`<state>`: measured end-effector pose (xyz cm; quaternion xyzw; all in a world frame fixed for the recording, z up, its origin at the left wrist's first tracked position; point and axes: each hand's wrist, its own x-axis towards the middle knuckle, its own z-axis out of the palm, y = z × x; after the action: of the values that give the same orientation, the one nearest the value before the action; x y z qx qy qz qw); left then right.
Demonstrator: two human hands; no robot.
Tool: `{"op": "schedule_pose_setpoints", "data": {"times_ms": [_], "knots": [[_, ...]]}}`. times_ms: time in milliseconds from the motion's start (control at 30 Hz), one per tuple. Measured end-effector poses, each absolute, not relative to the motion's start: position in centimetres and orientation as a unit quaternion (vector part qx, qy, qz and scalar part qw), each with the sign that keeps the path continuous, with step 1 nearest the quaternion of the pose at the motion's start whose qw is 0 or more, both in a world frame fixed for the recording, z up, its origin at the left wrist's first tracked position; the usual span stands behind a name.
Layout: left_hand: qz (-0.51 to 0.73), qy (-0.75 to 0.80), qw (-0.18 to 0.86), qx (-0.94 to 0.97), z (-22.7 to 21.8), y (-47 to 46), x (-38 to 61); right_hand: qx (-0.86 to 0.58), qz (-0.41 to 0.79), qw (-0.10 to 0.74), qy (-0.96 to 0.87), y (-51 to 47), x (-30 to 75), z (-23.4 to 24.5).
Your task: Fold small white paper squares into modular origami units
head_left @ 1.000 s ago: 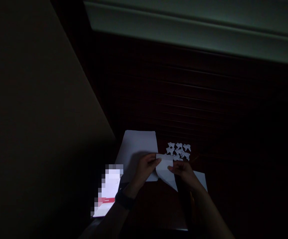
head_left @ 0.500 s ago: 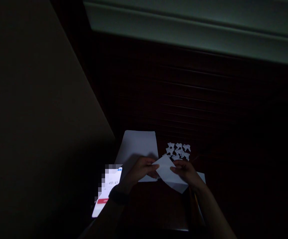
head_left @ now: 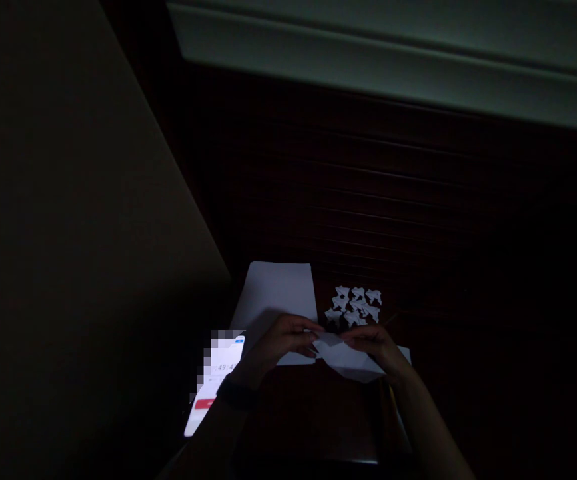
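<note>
Between my two hands is a sheet of white paper [head_left: 351, 360], tilted, with its far corner bent over toward me. My left hand [head_left: 288, 337] pinches the left edge of the sheet, thumb and fingers together. On the other side, my right hand [head_left: 372, 343] grips its upper right edge with the fingers curled over. A dark band [head_left: 238, 392] circles my left wrist. Just beyond the hands lie several small folded paper figures [head_left: 356, 305] in loose rows. The dim light hides the fine creases.
A stack of white paper [head_left: 283, 287] lies at the back left, partly under my left hand's shadow. A lit phone [head_left: 208, 387] showing a timer stands by my left forearm. More white paper [head_left: 405, 353] and a thin yellow item [head_left: 392, 397] show beside my right wrist.
The far corner of the sheet, which pointed up and away before, is now folded down toward me. Both hands have shifted slightly along the edges, still holding the paper.
</note>
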<state>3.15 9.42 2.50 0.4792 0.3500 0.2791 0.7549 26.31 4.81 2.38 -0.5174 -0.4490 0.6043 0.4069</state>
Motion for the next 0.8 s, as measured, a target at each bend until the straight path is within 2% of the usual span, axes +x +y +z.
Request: {"op": "schedule_pose_setpoints", "data": {"times_ms": [333,533,667,800], "knots": [[0.319,0.351,0.755,0.453,2.5,9.3,3.4,-0.477,0.570,0.395,-0.540,4.3,26.0,2.7],[0.360,0.399,0.736,0.412,3.0,9.1,4.6,-0.544,0.468,0.444,-0.537,4.7,25.3,2.2],[0.369,0.420,0.703,0.440,2.6,8.7,5.5,-0.579,0.419,0.459,-0.527,4.9,24.5,1.6],[0.419,0.477,0.647,0.422,1.9,8.6,6.2,-0.587,0.423,0.434,-0.536,4.8,23.9,1.5]]}}
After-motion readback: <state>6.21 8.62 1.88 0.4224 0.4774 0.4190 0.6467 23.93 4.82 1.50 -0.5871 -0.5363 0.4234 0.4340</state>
